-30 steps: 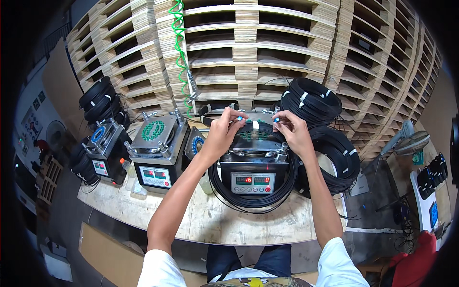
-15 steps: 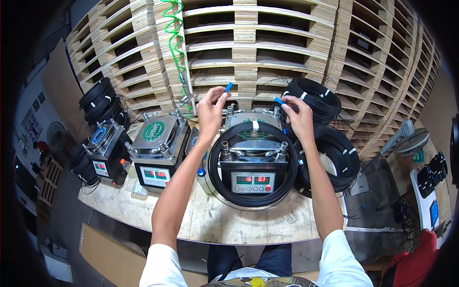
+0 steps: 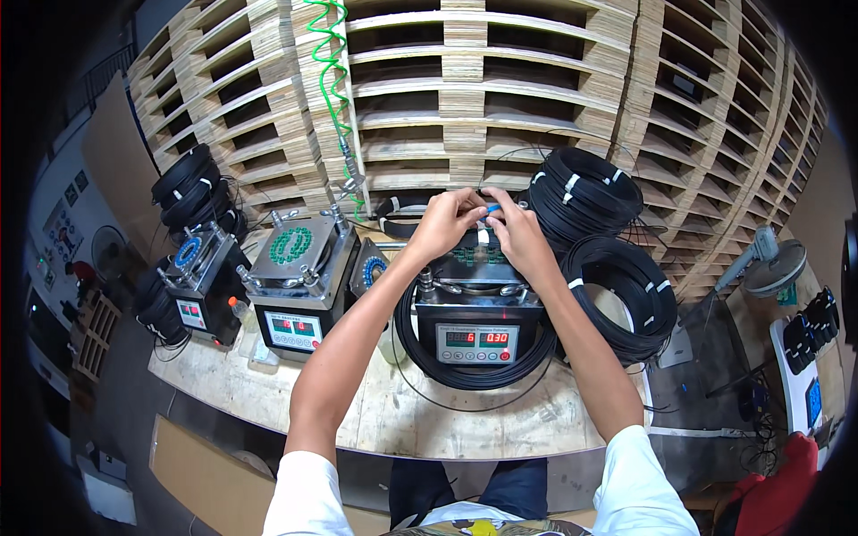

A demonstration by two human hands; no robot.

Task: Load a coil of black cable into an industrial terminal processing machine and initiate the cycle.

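Both hands up at the back of the middle machine [image 3: 478, 308]. My left hand [image 3: 444, 223] and right hand [image 3: 517, 234] are pressed close together, fingertips pinching a small blue-tipped connector [image 3: 491, 209] on a thin black cable end, just above the machine's top plate. Can't tell which hand carries the grip; fingers overlap.

A black cable coil [image 3: 474, 371] sits looped around the machine's body on the bench [image 3: 375, 420]. Two more bundled coils, the upper coil [image 3: 585, 192] and the lower coil [image 3: 621, 295], are stacked just right of it, with white ties.

Risks as I see them:
- Connector is tiny and held at the fingertips only. A slip probably drops it behind the machine, against the pallet stack [image 3: 500, 98].
- The cable end is thin; a tight bend at the pinch could kink it.
- My right forearm crosses close over the lower coil. Snagging a loop could drag the bundle off the bench edge.
- The green coiled hose [image 3: 332, 80] hangs near my left hand; easy to catch on a pull-back.
- The neighbour machine [image 3: 299, 281] sits near my left elbow, so a wide swing could bump it.
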